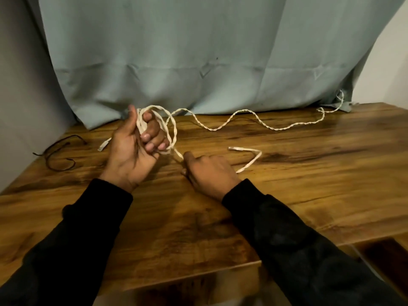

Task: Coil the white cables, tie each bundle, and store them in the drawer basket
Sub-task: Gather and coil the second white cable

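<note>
No drawer or basket can be made out; at the lower right corner, below the table's (287,173) edge, there is only a dark wooden recess, too dim to tell what it holds.

The cable (242,112) is white, twisted like a two-strand braid, and thin. Part of it is wound into a few loose loops (171,127) that the left hand (132,151) holds up off the table, palm toward the camera, fingers curled round the strands and thumb raised beside them. The loops stand out to the right of the fingers and hang down to the little finger.

From the bottom of the loops one strand runs down and right into the right hand (209,171), which lies knuckles-up on the table just beside the left, pinching the strand between thumb and forefinger. Past the right hand a short flat stretch bends back and ends in a plug (235,148), lying on the wood just beyond the knuckles.

The rest of the cable leaves the loops at the top and snakes in waves across the table, away from both hands to the far right, where it rises along the edge of a grey-green curtain (198,51).

A second white plug (103,145) shows just left of the left hand, on the table; which cable it belongs to cannot be told.

Further left of that hand lies a thin dark cord (61,151), curled loosely. Both arms wear black sleeves (298,239).
</note>
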